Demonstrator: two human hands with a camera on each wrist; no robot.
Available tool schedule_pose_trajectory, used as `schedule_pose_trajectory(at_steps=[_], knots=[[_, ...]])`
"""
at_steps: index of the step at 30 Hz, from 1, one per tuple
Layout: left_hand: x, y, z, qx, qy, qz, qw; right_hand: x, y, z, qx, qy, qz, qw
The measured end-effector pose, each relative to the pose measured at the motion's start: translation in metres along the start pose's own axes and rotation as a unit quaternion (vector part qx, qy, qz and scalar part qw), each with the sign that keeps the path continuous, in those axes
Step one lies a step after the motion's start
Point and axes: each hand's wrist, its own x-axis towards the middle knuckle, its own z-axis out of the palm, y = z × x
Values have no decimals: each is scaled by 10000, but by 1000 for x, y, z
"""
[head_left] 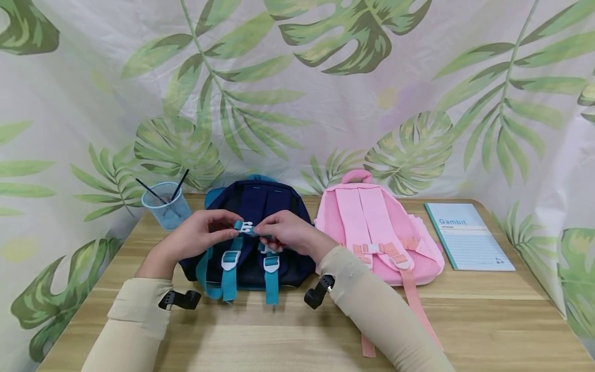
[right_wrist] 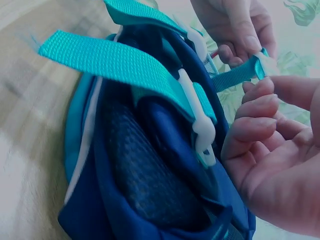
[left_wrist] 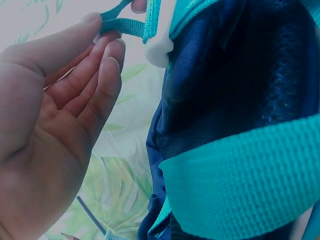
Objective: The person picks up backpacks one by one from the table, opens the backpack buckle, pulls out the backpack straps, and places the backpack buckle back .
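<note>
A navy backpack [head_left: 253,199] with teal webbing lies on the table, its shoulder straps upward. Above it, both hands meet at a white side-release buckle [head_left: 247,227] on the chest strap. My left hand [head_left: 201,233] pinches the teal strap at the buckle's left side; the left wrist view shows that webbing [left_wrist: 127,26] between thumb and fingers. From the other side my right hand [head_left: 292,231] pinches the buckle's right end. Whether the two halves are fully joined cannot be made out. White strap adjusters [head_left: 231,260] with loose teal ends [head_left: 271,288] hang below the hands.
A pink backpack [head_left: 360,206] lies to the right, its orange-pink strap [head_left: 416,299] trailing toward the front under the right forearm. A notebook [head_left: 469,237] is at the far right. At back left stands a blue cup [head_left: 172,212] with two dark sticks, near the left hand.
</note>
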Motion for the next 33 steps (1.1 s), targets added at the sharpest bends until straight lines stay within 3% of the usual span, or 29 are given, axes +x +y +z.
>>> schedule_pose_trajectory(at_steps=[11,18,24,33], knots=[[0,0,1,11,-48,-42,10000,2,-1,4,219,-25,-72,9997],[0,-1,1,105,-94,-112,9998,1,-4,7,732,-126,110,9972],[3,-3,3,134,-148,101,9997,1,-4,9,469,60,-73,9989],[3,-10,15,260,-245,-79,9993,1,-3,11,544,168,-80,9983]])
